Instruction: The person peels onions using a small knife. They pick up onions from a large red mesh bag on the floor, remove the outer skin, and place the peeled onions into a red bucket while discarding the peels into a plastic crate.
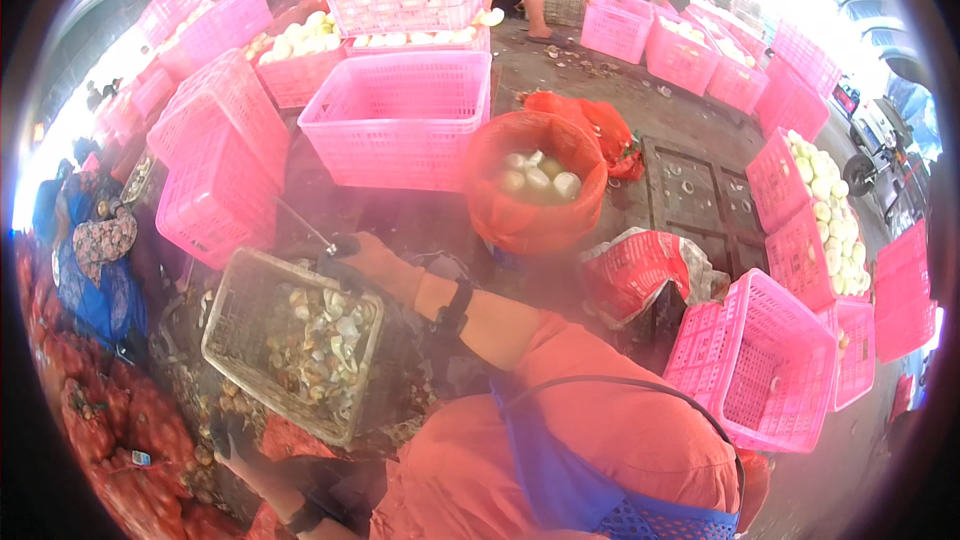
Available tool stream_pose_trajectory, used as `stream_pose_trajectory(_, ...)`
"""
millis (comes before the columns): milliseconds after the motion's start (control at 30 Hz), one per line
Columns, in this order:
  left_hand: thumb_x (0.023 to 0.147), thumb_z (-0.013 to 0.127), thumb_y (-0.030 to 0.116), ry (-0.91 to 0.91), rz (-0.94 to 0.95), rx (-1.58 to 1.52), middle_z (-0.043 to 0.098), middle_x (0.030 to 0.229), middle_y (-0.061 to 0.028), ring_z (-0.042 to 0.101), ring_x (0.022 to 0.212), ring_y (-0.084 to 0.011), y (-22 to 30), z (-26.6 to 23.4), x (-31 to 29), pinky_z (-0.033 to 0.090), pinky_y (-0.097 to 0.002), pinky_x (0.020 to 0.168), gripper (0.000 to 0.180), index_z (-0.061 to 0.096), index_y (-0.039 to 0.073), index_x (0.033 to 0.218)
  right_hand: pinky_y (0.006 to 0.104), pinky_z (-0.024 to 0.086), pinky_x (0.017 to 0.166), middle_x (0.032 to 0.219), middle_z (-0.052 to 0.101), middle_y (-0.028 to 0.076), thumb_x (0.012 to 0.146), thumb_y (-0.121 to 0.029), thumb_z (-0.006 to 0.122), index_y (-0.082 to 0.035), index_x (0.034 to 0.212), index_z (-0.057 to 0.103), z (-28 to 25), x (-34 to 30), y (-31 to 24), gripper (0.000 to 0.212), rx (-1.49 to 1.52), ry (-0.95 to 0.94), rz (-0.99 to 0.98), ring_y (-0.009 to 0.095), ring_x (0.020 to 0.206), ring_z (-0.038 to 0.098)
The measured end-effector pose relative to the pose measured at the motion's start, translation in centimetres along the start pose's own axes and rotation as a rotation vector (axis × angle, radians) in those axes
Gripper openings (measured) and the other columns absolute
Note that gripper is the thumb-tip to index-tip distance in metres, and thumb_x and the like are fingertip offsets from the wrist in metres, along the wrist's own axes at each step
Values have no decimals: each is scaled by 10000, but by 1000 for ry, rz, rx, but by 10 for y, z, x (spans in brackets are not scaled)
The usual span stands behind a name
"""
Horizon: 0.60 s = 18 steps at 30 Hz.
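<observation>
A thin tool was gripped in the right hand, its long axis slanted to the upper left, beside the far rim of the basket. The left hand was held well apart, near loose onions; whether anything was grasped there cannot be told. The hands were separated by the basket and its peelings. Beyond, a pink crate and red tub were set.
</observation>
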State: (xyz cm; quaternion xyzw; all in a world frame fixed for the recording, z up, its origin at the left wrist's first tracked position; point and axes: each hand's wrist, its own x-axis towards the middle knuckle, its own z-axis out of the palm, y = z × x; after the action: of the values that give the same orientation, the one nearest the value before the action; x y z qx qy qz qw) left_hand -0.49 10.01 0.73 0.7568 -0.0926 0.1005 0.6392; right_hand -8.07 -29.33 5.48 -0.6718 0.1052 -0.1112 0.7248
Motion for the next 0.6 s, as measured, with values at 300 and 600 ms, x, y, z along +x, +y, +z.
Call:
stream_pose_trajectory(300, 926, 578, 141, 367, -45, -288, 622, 1227, -70, 599, 1068, -181, 45, -33, -26, 470, -341, 920, 440, 528, 41, 1351, 298, 491, 691, 903, 684, 35, 804, -190, 711, -38, 1021, 699, 14, 3, 13, 265, -172, -121, 50, 127, 757, 605)
stream_pose_trajectory(600, 876, 596, 55, 737, -224, -437, 652, 905, -52, 621, 737, -154, -116, -159, -89, 493, -257, 613, 316, 615, 26, 1191, 189, 311, 510, 733, 536, -44, 878, -221, 630, -31, 1142, 651, 39, -12, -5, 326, -313, -133, 27, 29, 593, 429)
